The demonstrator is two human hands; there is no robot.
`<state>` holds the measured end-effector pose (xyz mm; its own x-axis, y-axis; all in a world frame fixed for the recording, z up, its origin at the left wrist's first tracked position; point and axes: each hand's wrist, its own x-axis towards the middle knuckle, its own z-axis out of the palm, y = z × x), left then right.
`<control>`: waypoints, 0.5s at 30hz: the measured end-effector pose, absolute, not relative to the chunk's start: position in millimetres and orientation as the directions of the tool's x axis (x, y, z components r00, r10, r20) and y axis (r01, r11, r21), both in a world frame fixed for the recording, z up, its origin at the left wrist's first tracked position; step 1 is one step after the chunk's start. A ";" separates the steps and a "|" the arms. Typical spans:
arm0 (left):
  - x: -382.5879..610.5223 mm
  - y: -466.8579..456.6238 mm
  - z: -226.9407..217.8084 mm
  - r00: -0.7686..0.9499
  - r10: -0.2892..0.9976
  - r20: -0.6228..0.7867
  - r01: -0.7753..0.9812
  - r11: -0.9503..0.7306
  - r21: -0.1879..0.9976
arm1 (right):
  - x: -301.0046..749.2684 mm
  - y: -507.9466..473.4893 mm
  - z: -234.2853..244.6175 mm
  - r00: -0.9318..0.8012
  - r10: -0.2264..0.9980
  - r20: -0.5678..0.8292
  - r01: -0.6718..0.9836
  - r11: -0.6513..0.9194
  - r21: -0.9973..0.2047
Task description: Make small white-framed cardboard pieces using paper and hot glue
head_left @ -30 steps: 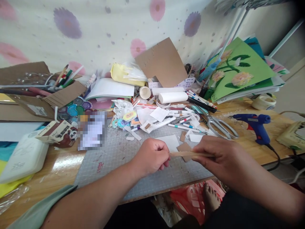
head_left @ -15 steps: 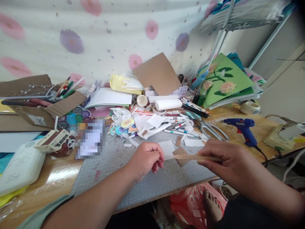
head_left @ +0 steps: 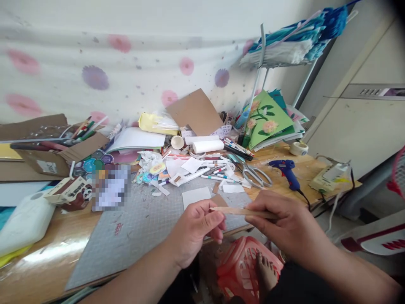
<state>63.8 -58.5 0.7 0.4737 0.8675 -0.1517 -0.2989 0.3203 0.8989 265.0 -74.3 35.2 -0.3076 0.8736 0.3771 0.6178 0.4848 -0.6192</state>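
My right hand grips a flat, tan, pointed strip between thumb and fingers; from its look I cannot tell wood from card. Its narrow tip points left and meets the curled fingers of my left hand, thumb and index closing around that end. Both hands are held above the front edge of a grey cutting mat. Just behind them on the mat are a white paper piece and a brown cardboard piece, partly hidden by my hands.
Markers and paper scraps are heaped behind the mat, with scissors at their right. A blue glue gun lies farther right, its cable running off the table. A cardboard box and a panda-printed carton stand left. Below is a red plastic stool.
My left hand has opened a little and now meets the strip's tip; before, a small gap lay between them. The view has shifted right and up.
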 end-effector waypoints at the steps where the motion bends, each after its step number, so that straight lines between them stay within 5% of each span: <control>1: 71.0 -63.5 1.9 0.454 0.880 -0.137 -0.335 0.312 0.889 | 263.5 -77.3 33.0 -0.314 0.859 0.405 0.602 0.510 -0.615; 8: 91.1 -86.9 11.9 0.293 0.942 -0.163 -0.421 0.281 0.863 | 257.1 -92.6 19.4 -0.330 0.701 0.633 0.547 0.688 -0.476; 15: 88.6 -100.8 16.9 0.227 0.962 -0.149 -0.478 0.243 0.844 | 252.5 -97.5 19.0 -0.299 0.705 0.643 0.493 0.691 -0.529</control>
